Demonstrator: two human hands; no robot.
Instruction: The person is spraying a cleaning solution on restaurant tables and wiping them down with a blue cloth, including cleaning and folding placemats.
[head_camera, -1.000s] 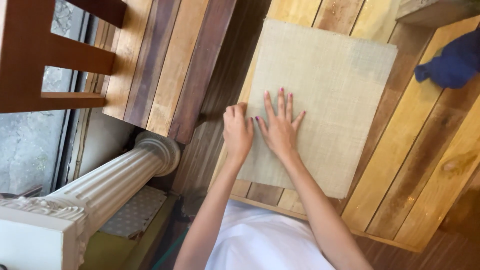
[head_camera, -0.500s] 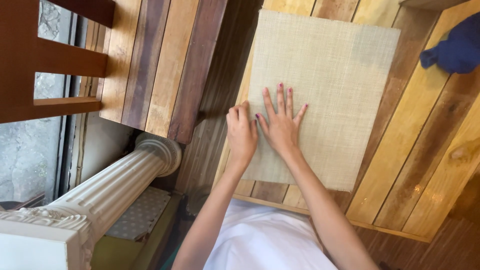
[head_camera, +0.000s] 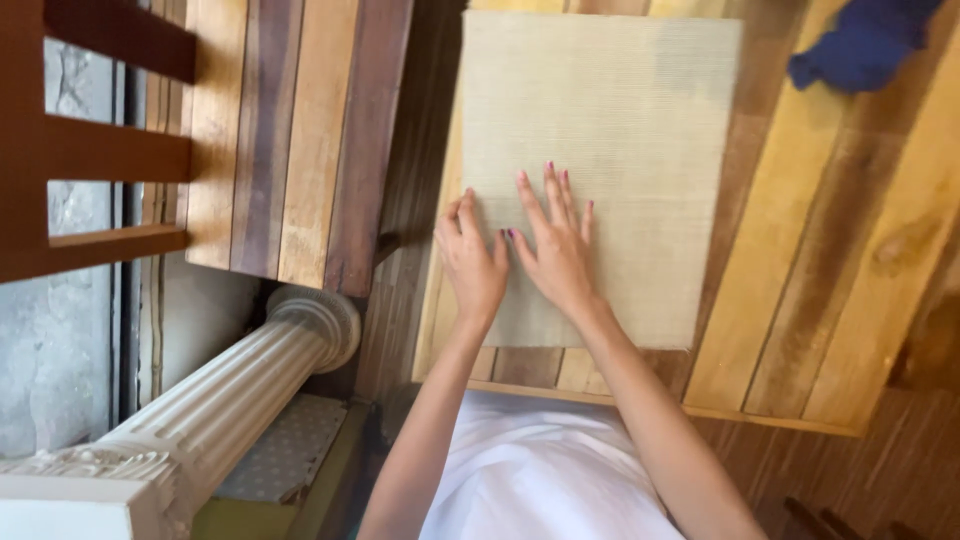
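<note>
Head view — both hands (head_camera: 515, 255) flat on woven mat (head_camera: 600, 150).

The scene is lit by soft, warm daylight, bright enough and without hard glare, and the woven mat (head_camera: 600, 160) looks evenly lit. A dark shadow fills the gap between the two wooden tops, and the hands (head_camera: 520, 255) throw only faint shadows on the mat. The picture is a little soft everywhere, with light motion blur, and the blue cloth (head_camera: 860, 45) at the top edge is out of focus.
</note>
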